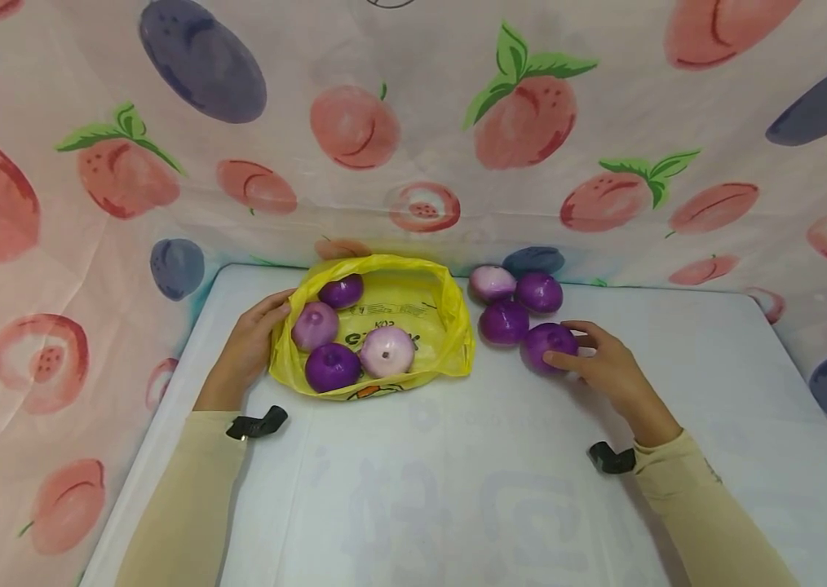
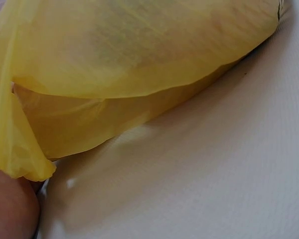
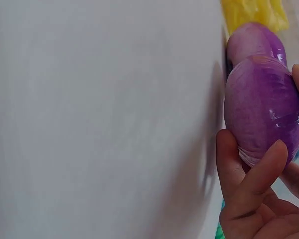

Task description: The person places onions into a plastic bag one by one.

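Note:
A yellow plastic bag point(image 1: 461, 346) lies with its mouth open, several onions inside, among them a pale one point(image 1: 387, 351) and a dark purple one point(image 1: 333, 368). My left hand point(image 1: 248, 346) holds the bag's left rim; in the left wrist view only part of the hand point(image 2: 12, 206) shows behind a yellow flap point(image 2: 22, 144). To the right of the bag, my right hand point(image 1: 608, 363) grips a purple onion point(image 1: 547, 348) between thumb and fingers. Close up, the right wrist view has the fingers point(image 3: 256, 177) around this onion's point(image 3: 264, 109) lower end.
Three more onions sit between the bag and the right hand: a pale one point(image 1: 492, 283), a purple one point(image 1: 539, 292) and another purple one point(image 1: 504, 324). A fruit-printed cloth point(image 1: 413, 98) hangs behind and beside the white table point(image 1: 413, 505).

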A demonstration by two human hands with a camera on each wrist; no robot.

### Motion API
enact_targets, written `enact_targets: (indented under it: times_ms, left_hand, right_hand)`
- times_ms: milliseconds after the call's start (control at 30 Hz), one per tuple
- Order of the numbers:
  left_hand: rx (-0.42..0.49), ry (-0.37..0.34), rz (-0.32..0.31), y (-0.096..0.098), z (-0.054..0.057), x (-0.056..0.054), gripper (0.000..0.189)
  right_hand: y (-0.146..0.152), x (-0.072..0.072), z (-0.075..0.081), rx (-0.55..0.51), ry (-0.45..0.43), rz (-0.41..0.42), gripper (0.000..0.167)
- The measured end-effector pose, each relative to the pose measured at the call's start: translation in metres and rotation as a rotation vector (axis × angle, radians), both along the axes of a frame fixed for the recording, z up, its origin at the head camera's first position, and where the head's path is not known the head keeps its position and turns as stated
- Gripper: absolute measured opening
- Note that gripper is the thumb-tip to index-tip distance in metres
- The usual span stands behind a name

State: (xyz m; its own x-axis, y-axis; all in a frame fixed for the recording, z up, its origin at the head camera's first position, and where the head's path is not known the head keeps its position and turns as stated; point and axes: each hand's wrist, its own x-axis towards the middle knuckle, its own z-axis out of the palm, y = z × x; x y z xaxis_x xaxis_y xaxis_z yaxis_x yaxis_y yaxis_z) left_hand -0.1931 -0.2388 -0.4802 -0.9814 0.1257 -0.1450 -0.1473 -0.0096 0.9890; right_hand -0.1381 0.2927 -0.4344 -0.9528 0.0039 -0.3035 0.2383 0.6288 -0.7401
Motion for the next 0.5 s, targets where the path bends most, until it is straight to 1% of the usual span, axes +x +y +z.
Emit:
enact_targets:
  times_ms: [333, 500]
  left_hand:
    - [0.057, 0.020, 0.004, 0.000, -0.002, -0.001, 0.050]
    - [0.054, 0.021, 0.007, 0.000, -0.001, -0.001, 0.050]
  right_hand:
    - [-0.023, 0.009, 0.016, -0.079, 0.026, 0.029, 0.080]
    - [-0.033, 0.011, 0.018, -0.091, 0.014, 0.037, 0.080]
